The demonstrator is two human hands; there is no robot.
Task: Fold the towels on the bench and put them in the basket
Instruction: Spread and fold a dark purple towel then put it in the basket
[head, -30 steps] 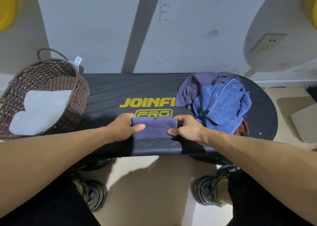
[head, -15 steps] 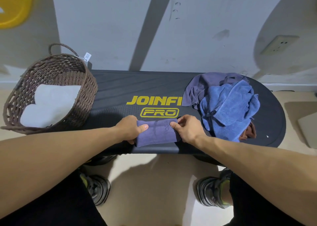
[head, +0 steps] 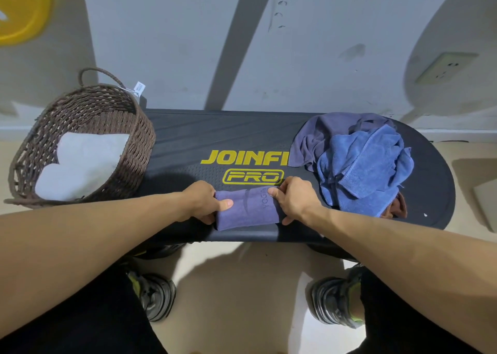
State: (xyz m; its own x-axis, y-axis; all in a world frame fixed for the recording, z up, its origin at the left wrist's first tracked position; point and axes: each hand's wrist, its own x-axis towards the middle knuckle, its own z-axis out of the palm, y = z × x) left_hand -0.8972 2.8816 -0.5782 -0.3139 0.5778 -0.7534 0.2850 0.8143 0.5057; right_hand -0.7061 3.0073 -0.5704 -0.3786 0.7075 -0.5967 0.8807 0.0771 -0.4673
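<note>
Both hands' grip (head: 204,204) (head: 291,200) pinches folded purple towel (head: 247,212); towel heap (head: 360,162) just right.

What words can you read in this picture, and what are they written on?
"JOINFI" in yellow on the black bench; the towel pile covers whatever follows.
"PRO" in a yellow outline on the bench, just below.
"YOGA" on the folded purple towel gripped by the left hand and right hand.
The white tag on the basket: print too small to read.

Likely a gym or home workout corner: black step bench (head: 242,138) branded "JOINFI… PRO", plain painted wall (head: 322,44) with socket (head: 445,67), beige floor (head: 242,286).
</note>
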